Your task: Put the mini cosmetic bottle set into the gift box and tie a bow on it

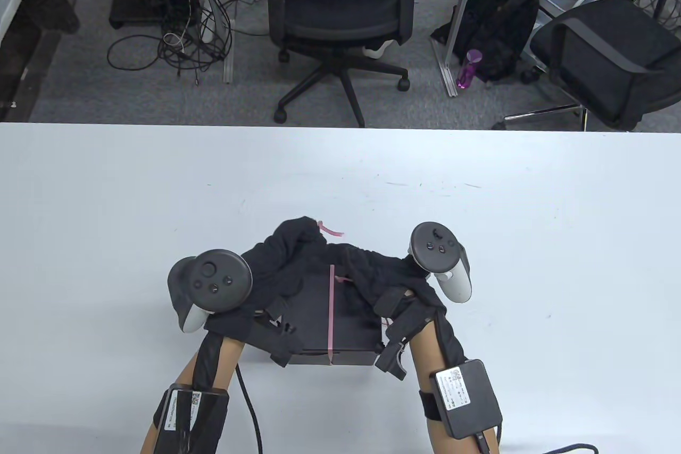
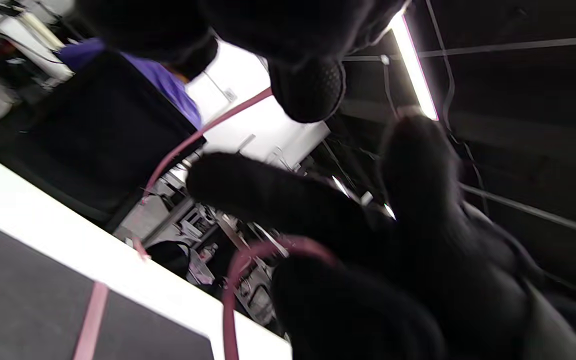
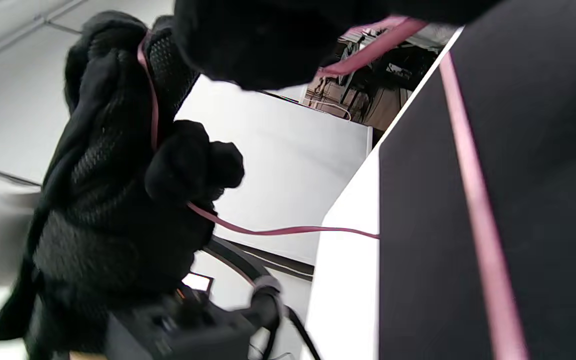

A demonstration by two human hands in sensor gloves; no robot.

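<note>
A black gift box (image 1: 351, 329) lies shut near the table's front edge, with a thin pink ribbon (image 1: 331, 310) running over its lid. The bottles are hidden from every view. My left hand (image 1: 306, 233) is raised over the box's far edge and pinches the ribbon, whose free end (image 1: 334, 231) sticks out to the right. In the right wrist view the ribbon (image 3: 154, 100) runs across the left hand (image 3: 133, 150). My right hand (image 1: 348, 262) hovers over the lid's far side and grips another ribbon strand (image 3: 368, 50); a ribbon loop (image 2: 268, 250) curves beside its fingers (image 2: 278, 195).
The white table (image 1: 479, 220) stretches wide on all sides of the box. A cable (image 1: 250, 406) trails from my left forearm at the front edge. Office chairs (image 1: 340, 7) and a backpack (image 1: 500, 17) stand on the floor beyond the table.
</note>
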